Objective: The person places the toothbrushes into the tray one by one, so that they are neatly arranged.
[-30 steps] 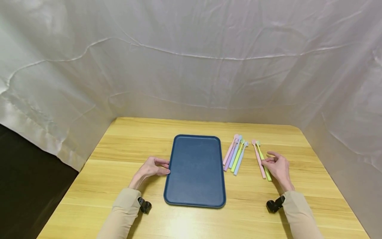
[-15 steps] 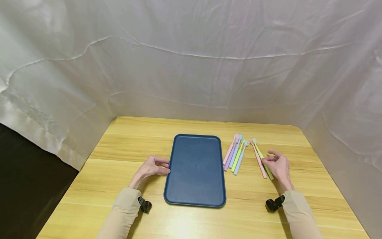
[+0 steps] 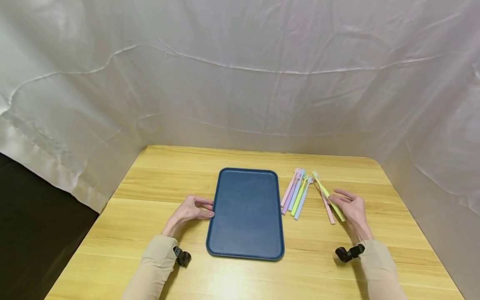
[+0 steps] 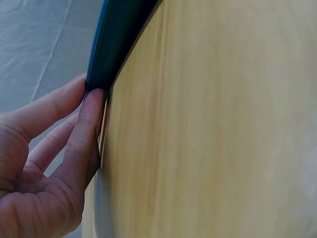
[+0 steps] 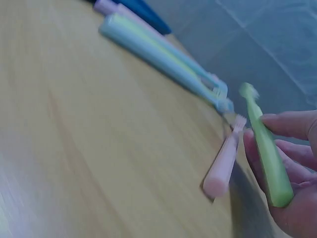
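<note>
In the head view my left hand (image 3: 193, 208) touches the left edge of a dark blue tray (image 3: 245, 212), thumb and fingers spread along the rim. The left wrist view shows its fingertips against the tray's side (image 4: 106, 54). My right hand (image 3: 351, 208) pinches a yellow-green toothbrush (image 3: 321, 186) between thumb and fingers, tilted slightly over a pink toothbrush (image 3: 328, 211) on the table. From the right wrist camera, the green toothbrush (image 5: 270, 158) is raised, bristle head away from the palm; the pink toothbrush (image 5: 223, 171) lies beside it.
Between tray and right hand lies a loose row of several toothbrushes (image 3: 295, 195) in pink, purple, blue and green, close to the tray's right edge. Wood-grain table (image 3: 300, 258) surrounds everything. A pale grey curtain (image 3: 262, 104) stands behind and at the sides.
My right hand has lifted the green toothbrush, whose head has swung left across the pink one. The pink toothbrush's head shifted slightly left. Left hand and tray have stayed in place.
</note>
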Action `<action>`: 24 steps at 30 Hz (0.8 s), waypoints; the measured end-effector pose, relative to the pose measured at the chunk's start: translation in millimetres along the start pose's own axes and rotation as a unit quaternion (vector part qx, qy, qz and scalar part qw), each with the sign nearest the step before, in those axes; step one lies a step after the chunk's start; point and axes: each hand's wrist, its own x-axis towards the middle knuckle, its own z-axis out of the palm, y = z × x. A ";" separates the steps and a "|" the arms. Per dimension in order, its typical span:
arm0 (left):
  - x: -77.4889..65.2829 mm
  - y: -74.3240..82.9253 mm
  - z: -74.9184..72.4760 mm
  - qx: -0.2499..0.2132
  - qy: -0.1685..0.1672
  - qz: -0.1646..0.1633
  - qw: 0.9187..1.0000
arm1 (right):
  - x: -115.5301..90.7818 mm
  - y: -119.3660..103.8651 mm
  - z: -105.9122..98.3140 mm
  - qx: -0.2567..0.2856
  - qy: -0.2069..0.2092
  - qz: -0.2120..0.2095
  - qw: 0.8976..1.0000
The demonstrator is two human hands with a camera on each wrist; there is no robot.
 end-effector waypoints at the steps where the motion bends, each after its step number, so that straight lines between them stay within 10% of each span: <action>1: -0.3 0.3 -0.1 -0.001 0.000 0.002 1.000 | -0.6 -1.2 0.5 0.019 -0.012 0.006 1.000; 16: 2.1 2.1 3.1 0.002 0.016 -0.039 0.999 | -10.6 -18.5 43.1 0.197 -0.203 0.011 0.959; 24: 3.5 0.7 2.5 -0.007 0.015 -0.037 0.999 | -15.1 -27.0 79.2 0.147 -0.237 0.052 0.959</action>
